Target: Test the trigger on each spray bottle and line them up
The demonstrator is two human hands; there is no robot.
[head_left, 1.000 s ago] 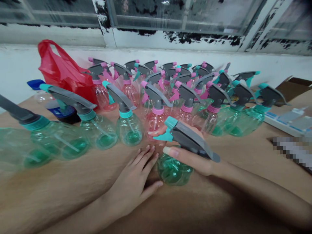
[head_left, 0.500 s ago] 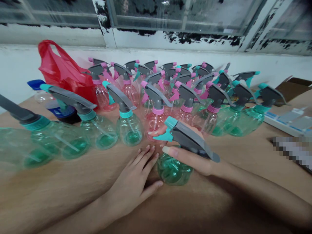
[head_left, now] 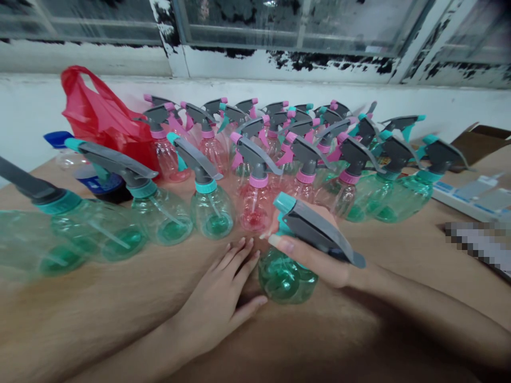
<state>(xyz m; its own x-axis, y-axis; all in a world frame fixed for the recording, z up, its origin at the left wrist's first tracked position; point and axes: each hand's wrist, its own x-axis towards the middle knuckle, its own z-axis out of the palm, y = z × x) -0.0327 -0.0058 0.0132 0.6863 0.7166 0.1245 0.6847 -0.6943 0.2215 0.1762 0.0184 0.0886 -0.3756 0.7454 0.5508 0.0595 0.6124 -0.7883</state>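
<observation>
My right hand (head_left: 315, 258) is wrapped round the neck of a green spray bottle (head_left: 285, 279) that stands on the wooden table (head_left: 159, 308). Its grey spray head with a turquoise nozzle (head_left: 285, 202) points away to the left, and the fingers are curled over the trigger, mostly hiding it. Flat on the table to the left of that bottle lies my left hand (head_left: 219, 292), fingers stretched out, holding nothing. Just beyond both hands stand a pink spray bottle (head_left: 255, 210) and a green spray bottle (head_left: 212, 218).
Rows of pink and green spray bottles (head_left: 307, 181) fill the back of the table. At the left are more green bottles (head_left: 163, 221), a red plastic bag (head_left: 99, 119) and a blue-labelled bottle (head_left: 99, 181). An open cardboard box (head_left: 481, 143) and a white power strip (head_left: 471, 199) lie right.
The fingers of my right hand have drawn in and the turquoise trigger is pulled back towards the neck. The spray head has tilted slightly to the right. My left hand stays put.
</observation>
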